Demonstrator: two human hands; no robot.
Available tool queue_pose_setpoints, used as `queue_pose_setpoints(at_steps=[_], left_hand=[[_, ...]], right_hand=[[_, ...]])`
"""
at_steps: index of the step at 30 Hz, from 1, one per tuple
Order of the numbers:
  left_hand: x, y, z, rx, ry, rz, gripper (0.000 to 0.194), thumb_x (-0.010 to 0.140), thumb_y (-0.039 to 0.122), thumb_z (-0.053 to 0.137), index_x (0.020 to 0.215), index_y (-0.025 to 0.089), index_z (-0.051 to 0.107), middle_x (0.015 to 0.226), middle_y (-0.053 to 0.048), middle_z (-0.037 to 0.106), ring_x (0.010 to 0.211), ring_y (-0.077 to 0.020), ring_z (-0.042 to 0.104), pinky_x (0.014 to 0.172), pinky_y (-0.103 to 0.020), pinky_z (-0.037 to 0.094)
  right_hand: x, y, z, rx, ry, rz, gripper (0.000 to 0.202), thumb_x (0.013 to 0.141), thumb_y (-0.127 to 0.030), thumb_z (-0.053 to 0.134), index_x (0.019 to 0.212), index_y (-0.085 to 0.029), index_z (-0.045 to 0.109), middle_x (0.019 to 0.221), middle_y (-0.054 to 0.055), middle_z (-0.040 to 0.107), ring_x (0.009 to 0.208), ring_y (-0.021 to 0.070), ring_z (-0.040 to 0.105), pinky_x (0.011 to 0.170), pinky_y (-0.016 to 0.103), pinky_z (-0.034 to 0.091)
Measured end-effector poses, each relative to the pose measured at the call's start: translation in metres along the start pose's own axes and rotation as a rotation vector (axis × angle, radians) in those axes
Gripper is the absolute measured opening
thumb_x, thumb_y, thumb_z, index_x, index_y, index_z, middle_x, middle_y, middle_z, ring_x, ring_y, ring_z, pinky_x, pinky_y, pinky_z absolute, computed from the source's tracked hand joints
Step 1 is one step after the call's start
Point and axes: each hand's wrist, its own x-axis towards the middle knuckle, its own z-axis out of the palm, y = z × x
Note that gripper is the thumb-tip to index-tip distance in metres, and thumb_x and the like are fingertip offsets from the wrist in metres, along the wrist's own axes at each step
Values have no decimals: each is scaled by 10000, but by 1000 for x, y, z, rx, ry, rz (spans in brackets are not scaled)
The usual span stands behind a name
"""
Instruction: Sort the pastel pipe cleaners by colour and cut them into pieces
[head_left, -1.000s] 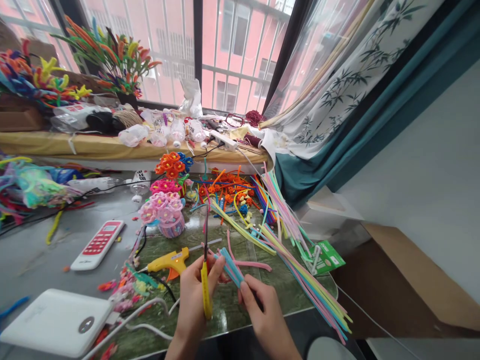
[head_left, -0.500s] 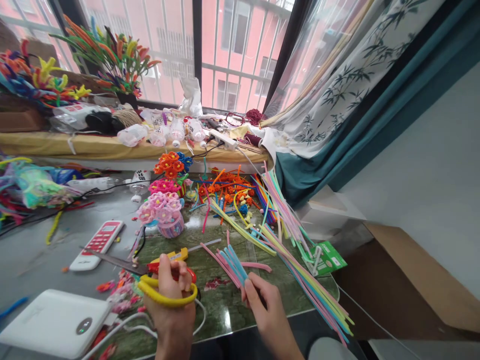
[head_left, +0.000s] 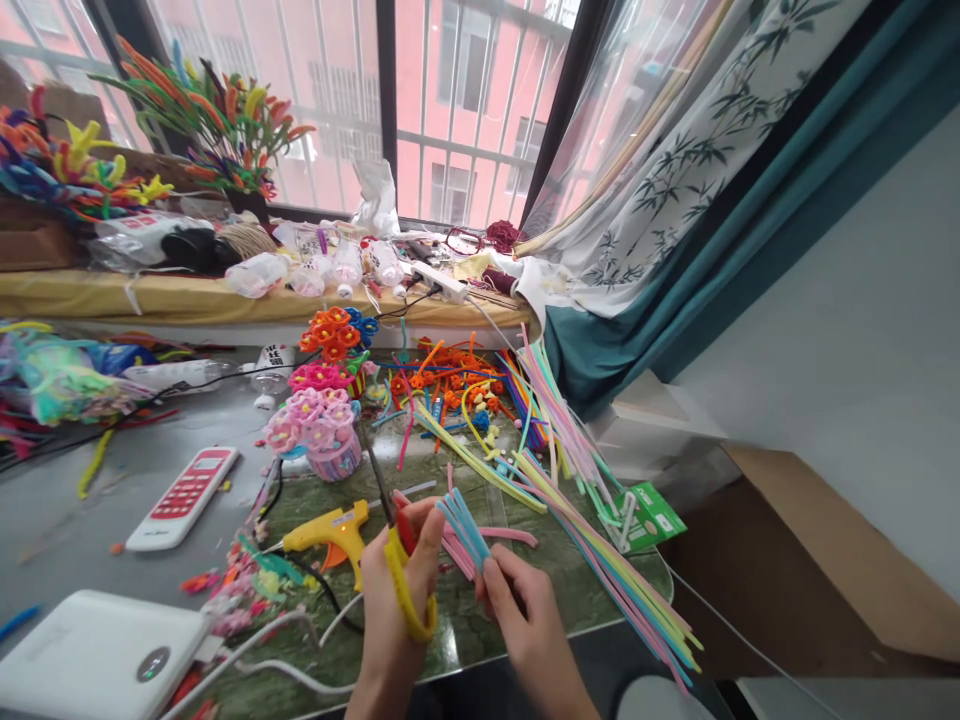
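Note:
My left hand (head_left: 397, 610) is closed around scissors (head_left: 411, 590) with yellow-wrapped and red handles, their dark blades pointing up and away. In my right hand (head_left: 529, 610) is a small bunch of light blue pipe cleaners (head_left: 465, 525), pinched near its lower end. The fingertips of my left hand are at the left side of this bunch; whether they grip it I cannot tell. Pink pipe cleaners (head_left: 510, 535) lie on the table just behind. To the left of my left hand rests a yellow glue gun (head_left: 330, 530).
Long pastel pipe cleaners (head_left: 615, 560) run off the table's right edge beside a green card (head_left: 652, 515). Pink pipe-cleaner flowers (head_left: 315, 425) in a pot stand at the back. Leftward are a white remote (head_left: 184, 500), a power bank (head_left: 101, 655), its cable (head_left: 292, 680) and coloured scraps (head_left: 240, 590).
My left hand has moved right to the blue bunch. The scissors have swung from pointing left to pointing up, and the glue gun is uncovered. My right hand keeps its hold.

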Motion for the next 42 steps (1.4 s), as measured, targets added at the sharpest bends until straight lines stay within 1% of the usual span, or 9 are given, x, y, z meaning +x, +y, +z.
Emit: queue_pose_setpoints(at_steps=[7,14,19,24,30,33,36,39,42], left_hand=[[0,-5,8,-12,-67,-24,437,654,510,777,589,158,527,461,91,398,399,-30,287,374,-161,245],[-1,-8,10,10,-78,9,437,669,513,761,544,160,537,470,59,477,382,-56,372,344,-166,300],[-3,-8,12,116,-94,-23,391,640,471,791,577,161,562,484,62,482,431,-73,405,400,-179,339],[-5,-6,15,183,-147,-28,381,691,442,757,539,161,549,470,56,482,427,-67,392,409,-174,308],[-4,-24,21,284,-224,-24,401,719,499,713,559,166,556,466,60,454,405,-66,348,410,-189,292],[1,-28,23,414,-271,37,429,761,551,636,574,167,588,505,22,544,448,-102,443,466,-211,363],[11,-26,22,556,-270,79,384,778,536,601,685,169,665,573,-8,642,538,-159,558,550,-238,417],[25,-25,21,751,-228,127,263,750,423,644,661,178,677,580,-17,655,577,-185,572,585,-251,384],[35,-31,25,944,-227,167,216,746,266,636,545,187,622,559,-30,631,576,-190,562,585,-256,320]], right_hand=[[-3,-2,-2,-112,16,-31,474,956,-544,421,672,-200,583,559,-9,488,530,148,410,499,256,291],[-5,4,-5,-181,-23,-86,430,984,-456,412,678,-202,577,540,-23,485,495,138,405,512,272,273],[-7,10,-10,-274,-26,-82,406,994,-415,388,677,-207,533,544,-31,463,506,137,397,530,285,248],[-11,20,-18,-203,-92,-7,444,992,-472,357,699,-194,543,548,-38,425,518,130,395,531,279,243],[-17,37,-28,-61,-145,54,483,986,-516,338,695,-180,527,594,-25,460,552,130,427,540,265,270],[-18,46,-37,-40,-92,70,498,973,-535,362,645,-186,497,566,-30,442,533,125,404,529,267,255],[-14,57,-48,65,106,167,523,885,-627,484,599,-190,478,536,-40,414,498,112,358,495,261,225],[-5,71,-54,212,241,292,566,771,-732,546,587,-205,452,496,-69,342,440,89,269,442,244,159],[2,83,-49,313,232,367,606,705,-804,534,601,-218,423,470,-109,250,398,60,175,411,218,116]])
